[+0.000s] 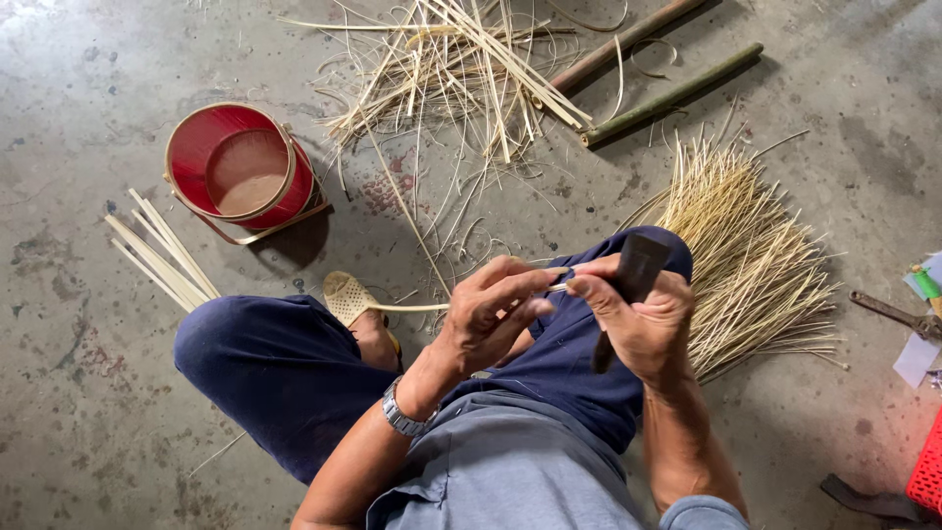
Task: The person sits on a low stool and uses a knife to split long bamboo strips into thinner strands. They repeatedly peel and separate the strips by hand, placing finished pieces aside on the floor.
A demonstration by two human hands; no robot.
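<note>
Carefully: left hand (491,314) pinches the thin bamboo strip (417,307), right hand (643,319) is closed round the dark knife (636,275); I'd keep the blade shallow, thumb clear

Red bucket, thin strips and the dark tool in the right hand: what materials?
Red bucket: probably plastic, glossy red wall, pale rim band.
Thin strips: likely split bamboo, pale straw colour, matte, fibrous, lying near green bamboo poles.
Dark tool in the right hand: looks like dull metal; a blade, unconfirmed.
</note>
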